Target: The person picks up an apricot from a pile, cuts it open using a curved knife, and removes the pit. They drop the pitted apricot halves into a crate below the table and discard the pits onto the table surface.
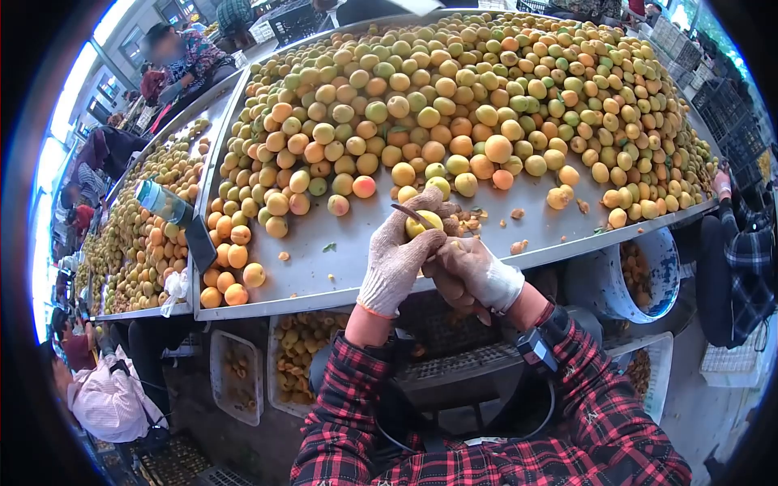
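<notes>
Both hands are at the centre of the frame, above the bench edge. The left hand grips a yellow apricot touched by a knife blade; the right hand is closed beside it.

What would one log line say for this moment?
left hand: holds apricot | right hand: beside it | blade: at apricot | table: heaped fruit

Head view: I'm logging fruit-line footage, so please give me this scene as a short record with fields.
setting: metal table bearing an apricot pile
left hand: gloved, grips the held apricot
right hand: gloved, closed, seemingly on the knife, handle hidden
knife: blade lies across the held apricot
below table: crates and a bucket with fruit
</notes>
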A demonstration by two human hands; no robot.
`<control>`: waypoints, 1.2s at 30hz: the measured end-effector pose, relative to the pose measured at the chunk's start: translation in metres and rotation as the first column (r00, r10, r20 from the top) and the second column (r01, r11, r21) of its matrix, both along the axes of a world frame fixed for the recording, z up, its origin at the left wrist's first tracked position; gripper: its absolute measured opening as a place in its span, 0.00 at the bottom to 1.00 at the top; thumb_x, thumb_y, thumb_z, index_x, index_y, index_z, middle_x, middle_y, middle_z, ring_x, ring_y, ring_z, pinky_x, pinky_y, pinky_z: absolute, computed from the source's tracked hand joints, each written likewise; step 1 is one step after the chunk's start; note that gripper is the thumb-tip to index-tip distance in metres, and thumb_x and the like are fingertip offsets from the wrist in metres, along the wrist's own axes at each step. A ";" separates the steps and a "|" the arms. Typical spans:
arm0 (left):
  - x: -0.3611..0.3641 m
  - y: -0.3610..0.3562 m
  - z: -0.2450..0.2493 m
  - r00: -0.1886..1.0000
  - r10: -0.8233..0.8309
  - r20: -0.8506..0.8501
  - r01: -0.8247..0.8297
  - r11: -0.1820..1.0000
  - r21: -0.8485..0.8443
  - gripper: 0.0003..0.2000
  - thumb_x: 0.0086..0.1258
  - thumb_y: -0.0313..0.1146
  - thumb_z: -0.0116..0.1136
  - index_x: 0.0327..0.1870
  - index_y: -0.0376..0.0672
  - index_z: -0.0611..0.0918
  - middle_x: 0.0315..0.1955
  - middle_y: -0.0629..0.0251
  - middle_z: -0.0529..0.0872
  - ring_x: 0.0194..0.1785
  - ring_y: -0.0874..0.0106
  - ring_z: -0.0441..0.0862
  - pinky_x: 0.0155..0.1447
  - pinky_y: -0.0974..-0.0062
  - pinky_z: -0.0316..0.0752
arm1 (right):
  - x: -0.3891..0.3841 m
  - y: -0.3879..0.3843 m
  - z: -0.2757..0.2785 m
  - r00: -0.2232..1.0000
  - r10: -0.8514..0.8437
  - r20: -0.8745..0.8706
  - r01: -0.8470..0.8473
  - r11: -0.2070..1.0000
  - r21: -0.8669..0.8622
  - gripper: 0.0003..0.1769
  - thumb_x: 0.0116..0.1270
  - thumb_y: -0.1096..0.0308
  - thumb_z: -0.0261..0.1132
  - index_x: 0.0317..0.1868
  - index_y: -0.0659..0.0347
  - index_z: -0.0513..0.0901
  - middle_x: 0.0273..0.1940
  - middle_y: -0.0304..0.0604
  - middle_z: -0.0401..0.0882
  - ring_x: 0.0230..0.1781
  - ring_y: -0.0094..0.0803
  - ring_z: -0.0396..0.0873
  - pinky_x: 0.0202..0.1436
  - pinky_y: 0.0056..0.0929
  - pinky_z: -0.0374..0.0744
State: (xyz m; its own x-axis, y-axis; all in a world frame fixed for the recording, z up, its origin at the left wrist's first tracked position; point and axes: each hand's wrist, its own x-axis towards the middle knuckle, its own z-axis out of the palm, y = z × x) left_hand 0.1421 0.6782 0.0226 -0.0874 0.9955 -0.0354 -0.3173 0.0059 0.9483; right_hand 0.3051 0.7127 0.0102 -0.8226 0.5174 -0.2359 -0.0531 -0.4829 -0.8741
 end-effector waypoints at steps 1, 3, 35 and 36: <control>0.003 0.001 -0.002 1.000 0.002 -0.003 -0.002 1.000 0.003 0.24 0.67 0.18 0.55 0.66 0.30 0.72 0.55 0.55 0.83 0.53 0.67 0.84 0.57 0.74 0.80 | -0.003 -0.002 0.006 0.996 -0.058 0.068 0.050 0.991 0.123 0.19 0.80 0.54 0.52 0.44 0.62 0.77 0.19 0.35 0.70 0.13 0.21 0.65 0.15 0.21 0.64; 0.011 0.004 -0.007 0.992 0.099 0.074 -0.109 0.982 0.151 0.25 0.66 0.17 0.54 0.67 0.30 0.71 0.58 0.55 0.81 0.57 0.66 0.82 0.60 0.74 0.78 | -0.006 -0.002 0.004 0.985 -0.127 0.120 0.093 0.964 0.250 0.18 0.79 0.55 0.53 0.43 0.62 0.77 0.20 0.34 0.71 0.14 0.20 0.66 0.17 0.20 0.65; 0.030 0.021 -0.051 0.820 0.424 -0.385 -0.213 0.849 0.483 0.15 0.76 0.28 0.52 0.59 0.32 0.76 0.44 0.54 0.85 0.45 0.64 0.85 0.49 0.71 0.79 | -0.024 0.012 -0.009 0.802 -0.598 0.018 0.552 0.751 0.363 0.14 0.73 0.59 0.64 0.37 0.63 0.82 0.21 0.31 0.75 0.16 0.15 0.70 0.16 0.18 0.67; 0.031 0.025 -0.047 0.875 0.422 -0.238 -0.230 0.794 0.562 0.14 0.77 0.30 0.51 0.58 0.32 0.77 0.44 0.59 0.85 0.45 0.70 0.84 0.49 0.73 0.79 | -0.026 0.011 -0.008 0.801 -0.598 0.021 0.551 0.752 0.361 0.14 0.73 0.59 0.64 0.37 0.63 0.82 0.21 0.31 0.75 0.16 0.15 0.70 0.16 0.18 0.67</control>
